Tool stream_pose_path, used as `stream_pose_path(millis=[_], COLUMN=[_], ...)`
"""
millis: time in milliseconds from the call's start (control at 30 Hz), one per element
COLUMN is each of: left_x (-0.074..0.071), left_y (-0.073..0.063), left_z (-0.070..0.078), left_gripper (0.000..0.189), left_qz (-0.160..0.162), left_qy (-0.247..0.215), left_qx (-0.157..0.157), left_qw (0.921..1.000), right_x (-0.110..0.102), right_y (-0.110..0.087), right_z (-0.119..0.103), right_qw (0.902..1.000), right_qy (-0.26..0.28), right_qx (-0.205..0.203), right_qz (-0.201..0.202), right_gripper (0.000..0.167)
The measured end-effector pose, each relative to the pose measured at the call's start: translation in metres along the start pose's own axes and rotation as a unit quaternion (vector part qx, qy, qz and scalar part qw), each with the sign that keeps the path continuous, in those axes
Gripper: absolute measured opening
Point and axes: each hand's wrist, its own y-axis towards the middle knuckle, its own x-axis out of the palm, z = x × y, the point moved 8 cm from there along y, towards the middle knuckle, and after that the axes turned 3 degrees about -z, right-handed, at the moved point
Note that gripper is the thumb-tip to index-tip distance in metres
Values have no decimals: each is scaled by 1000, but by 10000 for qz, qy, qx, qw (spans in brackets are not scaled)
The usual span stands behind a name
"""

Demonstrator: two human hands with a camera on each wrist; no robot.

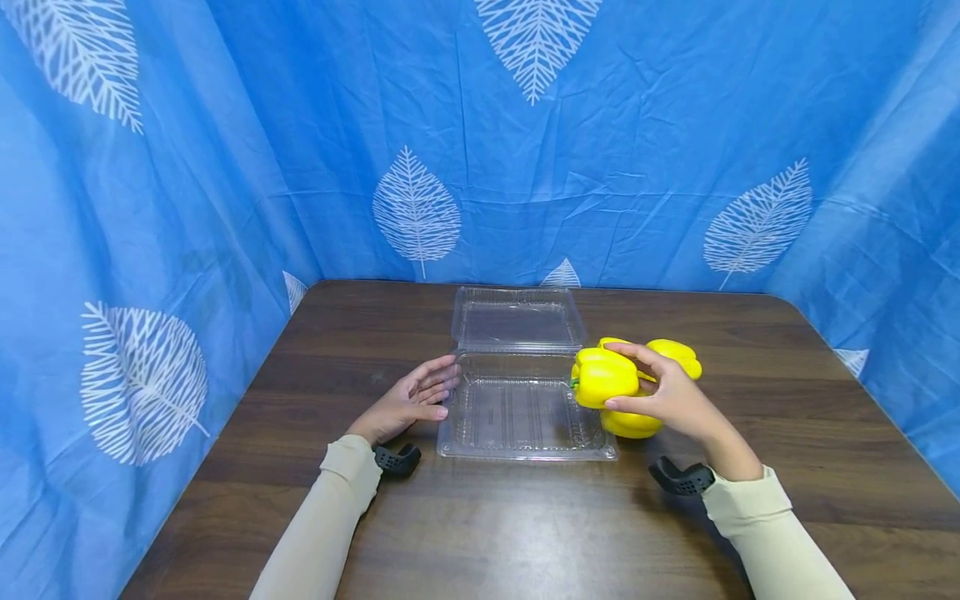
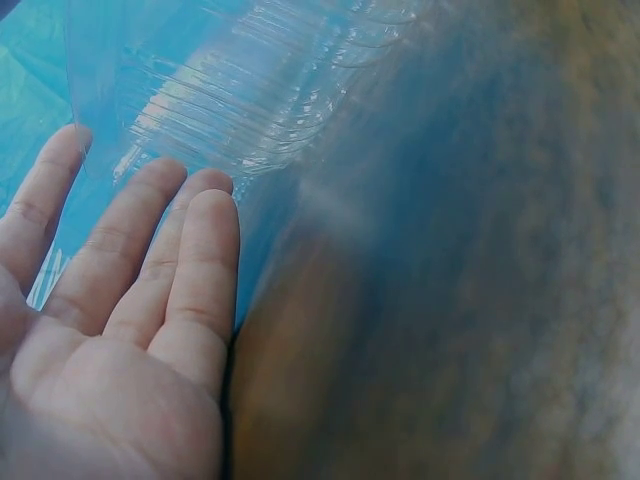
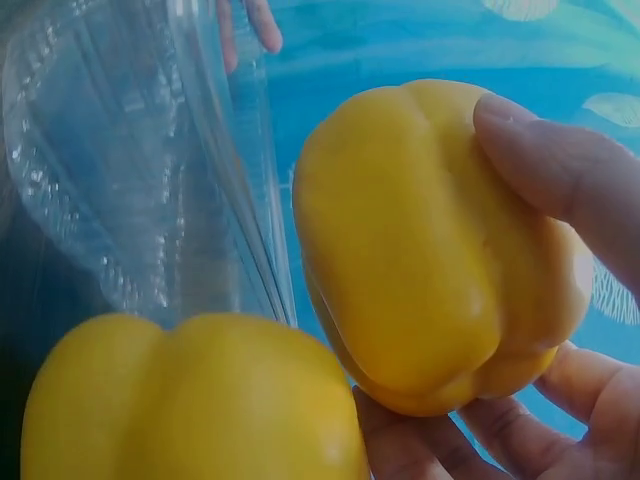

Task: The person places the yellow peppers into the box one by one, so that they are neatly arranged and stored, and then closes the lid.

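A blue curtain (image 1: 637,125) hangs behind and beside the table (image 1: 465,533). On it lies a clear box (image 1: 510,417), its lid (image 1: 517,321) folded back. The left hand (image 1: 408,400), fingers nearly straight and holding nothing, is at the box's left side. The right hand (image 1: 671,396) grips a pepper (image 1: 606,377) between thumb and fingers, by the box's right edge; other peppers (image 1: 632,427) sit just beside.

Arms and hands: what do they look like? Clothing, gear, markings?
Left hand and right hand: bare, no gloves. Left sleeve and right sleeve: plain cream, long, with broad cuffs that look folded. Each wrist wears a curved black device with small holes. No cables or markings visible.
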Motion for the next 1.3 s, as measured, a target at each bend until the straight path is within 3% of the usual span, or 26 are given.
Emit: stream_pose_path(millis=[1067, 1300], left_x=[0, 0], left_y=[1, 1], left_z=[0, 0], left_gripper=[95, 94], left_qz=[-99, -104], left_qy=[-98, -119], left_qx=[155, 160], left_qw=[9998, 9997], right_x=[42, 52], right_y=[23, 26], right_z=[-7, -11], right_qw=[9994, 9977], right_qy=[335, 674], right_qx=[-7, 67], right_qz=[-99, -92], right_gripper=[76, 78])
